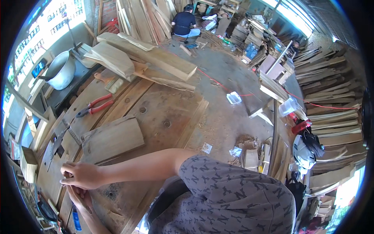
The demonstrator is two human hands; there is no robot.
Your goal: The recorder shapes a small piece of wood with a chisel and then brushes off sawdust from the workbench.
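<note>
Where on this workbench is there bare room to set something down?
The main bare patch of workbench lies between the loose board, the piled timber and the right forearm, out to the right edge. The far end is crowded with timber; around the pliers is tighter.

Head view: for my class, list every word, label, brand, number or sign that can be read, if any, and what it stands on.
Shirt: repeated dark letter-like print; printed letters are not copied here.
Screen: too small to read.
Plastic scrap: any print too small to read.
</note>
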